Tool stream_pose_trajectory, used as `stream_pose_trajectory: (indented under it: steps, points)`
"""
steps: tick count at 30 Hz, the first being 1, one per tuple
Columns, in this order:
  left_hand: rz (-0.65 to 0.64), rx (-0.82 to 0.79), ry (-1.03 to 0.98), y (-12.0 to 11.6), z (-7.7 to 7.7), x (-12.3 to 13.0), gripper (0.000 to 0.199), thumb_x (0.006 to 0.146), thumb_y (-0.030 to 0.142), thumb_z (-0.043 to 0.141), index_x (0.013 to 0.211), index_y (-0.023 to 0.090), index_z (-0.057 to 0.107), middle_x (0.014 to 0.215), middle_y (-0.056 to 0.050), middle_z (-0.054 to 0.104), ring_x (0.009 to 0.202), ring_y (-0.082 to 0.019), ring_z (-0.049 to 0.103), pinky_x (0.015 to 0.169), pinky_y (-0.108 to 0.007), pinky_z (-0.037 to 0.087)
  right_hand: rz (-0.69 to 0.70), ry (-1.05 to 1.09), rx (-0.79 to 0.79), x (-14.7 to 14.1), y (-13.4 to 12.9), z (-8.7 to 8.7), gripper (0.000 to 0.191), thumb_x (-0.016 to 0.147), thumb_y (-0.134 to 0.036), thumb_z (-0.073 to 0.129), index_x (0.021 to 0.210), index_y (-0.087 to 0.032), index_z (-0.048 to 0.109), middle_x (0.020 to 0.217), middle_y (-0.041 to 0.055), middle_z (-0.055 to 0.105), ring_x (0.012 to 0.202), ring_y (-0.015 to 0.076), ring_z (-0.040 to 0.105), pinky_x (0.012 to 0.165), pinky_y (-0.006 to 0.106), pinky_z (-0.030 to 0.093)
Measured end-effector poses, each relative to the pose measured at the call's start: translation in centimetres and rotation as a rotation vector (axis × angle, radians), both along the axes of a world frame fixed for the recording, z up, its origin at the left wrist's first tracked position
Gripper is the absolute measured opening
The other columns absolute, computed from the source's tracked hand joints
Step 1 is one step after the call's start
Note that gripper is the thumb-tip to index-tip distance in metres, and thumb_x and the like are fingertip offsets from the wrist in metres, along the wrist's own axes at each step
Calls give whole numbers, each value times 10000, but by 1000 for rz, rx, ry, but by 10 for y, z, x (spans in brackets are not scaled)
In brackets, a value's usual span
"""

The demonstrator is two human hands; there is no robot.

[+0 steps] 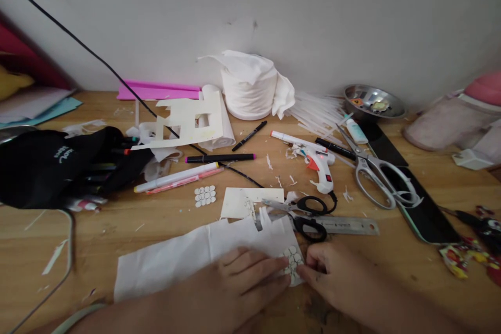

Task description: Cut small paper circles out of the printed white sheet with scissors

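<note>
A white sheet [168, 258], soft like tissue or cloth, lies on the table, with torn-looking edges at its far side. Across it rests my left hand [250, 279], fingers stretched out, tips touching a cluster of small white discs [293, 261] near the sheet's right end. My right hand [332, 271] is at the other side of that cluster, fingers curled and thumb at the discs' edge; what is between them is hidden. Another group of white discs [205, 195] sits farther left. Black-handled scissors [311, 219] lie over a metal ruler [352, 226] just beyond my right hand.
A white glue gun [321, 169], large grey scissors [378, 175] and a dark phone [426, 209] lie at right. Behind stand a white cloth roll [248, 88] and a metal bowl [373, 107]. Markers [219, 158] and a black pouch [50, 167] are at left; a black cable [78, 47] crosses.
</note>
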State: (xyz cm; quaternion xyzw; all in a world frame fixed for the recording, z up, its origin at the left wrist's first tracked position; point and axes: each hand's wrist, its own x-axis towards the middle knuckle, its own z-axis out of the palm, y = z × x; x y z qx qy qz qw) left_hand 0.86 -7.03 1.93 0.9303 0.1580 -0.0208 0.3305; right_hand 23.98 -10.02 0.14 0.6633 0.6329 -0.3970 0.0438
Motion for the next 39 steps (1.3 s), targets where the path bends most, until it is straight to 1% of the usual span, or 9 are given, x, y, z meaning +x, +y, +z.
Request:
stream_pose_trajectory:
  steps: [3, 7, 10, 13, 16, 23, 33, 37, 39]
  points:
    - [-8, 35, -8, 1, -2, 1, 541, 871, 273, 505, 1370, 182, 315, 1417, -79, 305, 1256, -273, 370, 1062, -378, 251, 11, -52, -26, -3, -3, 5, 350, 786, -410, 469, 529, -186, 545, 474, 4, 568, 381, 84, 402, 371, 217, 186]
    - [3, 61, -13, 4, -3, 2, 564, 879, 364, 485, 1380, 195, 287, 1418, -43, 290, 1259, -234, 372, 1068, -324, 213, 23, -91, -70, -2, -1, 11, 377, 780, -437, 475, 509, -178, 512, 452, 5, 542, 383, 85, 402, 357, 212, 173]
    - [-1, 134, -7, 5, -3, 2, 575, 876, 378, 487, 1382, 208, 275, 1424, -20, 281, 1246, -216, 384, 1061, -312, 205, -3, -27, -122, 2, 3, 13, 405, 806, -478, 434, 548, -177, 519, 447, 3, 538, 359, 80, 417, 333, 193, 183]
    - [18, 229, -31, 4, -3, 2, 506, 905, 395, 419, 1363, 209, 311, 1425, 2, 293, 1217, -194, 408, 1042, -312, 232, -43, 65, -159, 4, 6, 11, 415, 844, -445, 380, 567, -169, 517, 439, -3, 533, 330, 71, 439, 316, 163, 225]
    - [25, 323, -26, 3, 0, 3, 445, 933, 382, 353, 1347, 219, 335, 1429, 47, 282, 1190, -167, 423, 1015, -296, 267, -64, 77, -178, 4, 8, 10, 404, 849, -400, 377, 552, -164, 516, 406, -14, 508, 302, 62, 424, 302, 141, 258]
    - [-51, 498, 38, 5, 4, 6, 529, 873, 241, 505, 1360, 184, 306, 1425, 28, 276, 1158, -183, 455, 949, -299, 343, -67, 70, -179, 7, 7, 5, 416, 856, -428, 358, 576, -170, 525, 393, -23, 508, 254, 54, 374, 245, 122, 237]
    - [-75, 502, 103, 5, 5, 7, 554, 876, 168, 459, 1383, 168, 235, 1435, 31, 225, 1209, -171, 414, 971, -295, 334, -67, 191, -280, 9, 11, 0, 423, 856, -465, 359, 591, -167, 502, 413, -25, 515, 256, 54, 382, 241, 125, 265]
    - [-75, 471, 122, 5, 5, 8, 591, 871, 294, 498, 1383, 148, 242, 1434, -31, 248, 1213, -206, 417, 970, -326, 354, -51, 188, -270, 11, 11, -3, 440, 869, -467, 341, 599, -166, 513, 420, -25, 530, 254, 52, 381, 249, 134, 262]
    - [-55, 445, 119, 5, 4, 7, 638, 842, 364, 542, 1385, 195, 253, 1432, -66, 256, 1204, -234, 432, 960, -359, 370, -43, 185, -273, 12, 11, -4, 448, 872, -475, 337, 607, -166, 523, 423, -28, 538, 253, 50, 383, 260, 140, 265]
